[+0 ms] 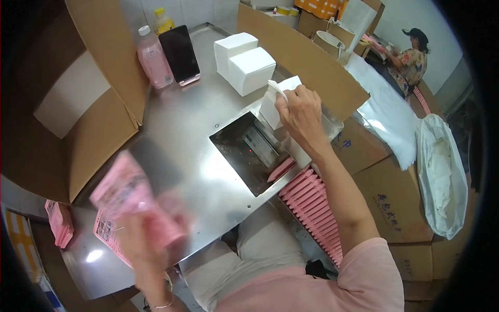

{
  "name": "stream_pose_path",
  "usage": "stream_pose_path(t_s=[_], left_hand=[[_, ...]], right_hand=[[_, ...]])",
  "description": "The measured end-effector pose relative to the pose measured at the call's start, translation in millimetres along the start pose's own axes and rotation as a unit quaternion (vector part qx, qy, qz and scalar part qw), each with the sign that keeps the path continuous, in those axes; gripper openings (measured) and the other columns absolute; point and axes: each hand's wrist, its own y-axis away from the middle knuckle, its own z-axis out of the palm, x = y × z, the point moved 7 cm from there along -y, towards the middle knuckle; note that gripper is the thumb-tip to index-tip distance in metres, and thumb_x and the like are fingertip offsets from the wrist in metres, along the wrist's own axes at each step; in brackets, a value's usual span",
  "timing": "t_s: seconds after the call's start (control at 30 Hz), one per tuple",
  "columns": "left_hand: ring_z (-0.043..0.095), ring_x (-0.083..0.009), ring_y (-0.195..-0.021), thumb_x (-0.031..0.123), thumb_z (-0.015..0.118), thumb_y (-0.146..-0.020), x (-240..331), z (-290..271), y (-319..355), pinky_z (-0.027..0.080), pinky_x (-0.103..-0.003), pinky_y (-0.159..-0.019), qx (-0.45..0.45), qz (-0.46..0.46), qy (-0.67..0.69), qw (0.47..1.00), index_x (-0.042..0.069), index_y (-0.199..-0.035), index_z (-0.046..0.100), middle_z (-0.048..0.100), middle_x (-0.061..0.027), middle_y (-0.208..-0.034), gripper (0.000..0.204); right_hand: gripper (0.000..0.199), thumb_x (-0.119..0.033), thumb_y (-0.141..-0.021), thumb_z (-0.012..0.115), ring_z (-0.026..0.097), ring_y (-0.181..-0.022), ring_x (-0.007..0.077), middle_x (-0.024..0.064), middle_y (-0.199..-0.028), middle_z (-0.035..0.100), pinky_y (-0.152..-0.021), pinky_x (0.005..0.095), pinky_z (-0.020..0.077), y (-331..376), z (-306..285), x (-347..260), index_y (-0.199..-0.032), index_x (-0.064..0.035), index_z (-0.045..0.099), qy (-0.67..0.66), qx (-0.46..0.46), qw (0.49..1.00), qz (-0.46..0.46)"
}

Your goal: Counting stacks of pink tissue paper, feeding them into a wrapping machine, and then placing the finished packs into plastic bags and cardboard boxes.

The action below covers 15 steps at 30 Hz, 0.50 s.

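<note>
My left hand, smeared by motion, is closed on a pink printed plastic packet over the front left of the metal table. More pink plastic, also blurred, shows beside the hand, and a flat pink printed sheet or bag lies under it. My right hand is closed round a small stack of white folded paper napkins, its fingers curled over the top. That stack is at the far right edge of a square opening in the tabletop. Inside the opening are a metal plate and a pink packet.
Two white napkin stacks stand at the back, near a phone on a stand and a pink bottle. Cardboard boxes flank the table. A row of pink packets runs below my right arm. Another person sits far right.
</note>
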Motion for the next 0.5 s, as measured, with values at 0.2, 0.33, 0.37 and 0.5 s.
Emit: stream_pose_path(t_s=[0.2,0.33,0.37,0.5], left_hand=[[0.05,-0.0341,-0.09,0.004,0.065,-0.085,29.1,75.0,12.4,0.037,-0.044,-0.078,-0.048,0.062,-0.009,0.997,0.005,-0.095,0.057,0.052,-0.0147,-0.094,0.013],[0.05,-0.0347,-0.087,0.008,0.066,-0.088,26.0,76.7,13.1,0.037,-0.044,-0.076,-0.033,0.067,0.007,0.997,0.004,-0.092,0.057,0.053,-0.0156,-0.091,0.01],[0.05,-0.0347,-0.087,0.008,0.066,-0.088,25.8,77.8,12.9,0.037,-0.044,-0.076,-0.033,0.068,0.007,0.997,0.004,-0.092,0.057,0.053,-0.0156,-0.091,0.01],[0.052,-0.0349,-0.084,0.005,0.066,-0.087,42.1,83.1,10.4,0.04,-0.043,-0.074,-0.045,0.086,0.105,0.99,0.002,-0.09,0.056,0.054,-0.0161,-0.087,0.011]], right_hand=[[0.026,-0.02,-0.09,0.058,0.057,-0.083,0.0336,0.0158,-0.083,0.056,-0.077,0.0463,0.045,1.5,-2.7,8.1,-0.078,0.0015,0.066,-0.091,0.002,0.995,0.042],[0.028,-0.022,-0.091,0.056,0.057,-0.087,0.0347,0.0174,-0.086,0.056,-0.078,0.0453,0.0455,2.9,-6.5,10.2,-0.082,0.0025,0.067,-0.116,-0.039,0.99,0.063],[0.028,-0.022,-0.091,0.056,0.057,-0.087,0.0347,0.0174,-0.086,0.056,-0.078,0.0453,0.0455,4.6,-6.8,9.7,-0.082,0.0025,0.067,-0.116,-0.038,0.99,0.064],[0.026,-0.011,-0.085,0.058,0.057,-0.092,0.0352,0.0183,-0.095,0.057,-0.082,0.0459,0.0458,9.2,-7.2,9.2,-0.107,-0.0001,0.066,-0.108,0.007,0.994,0.035]])
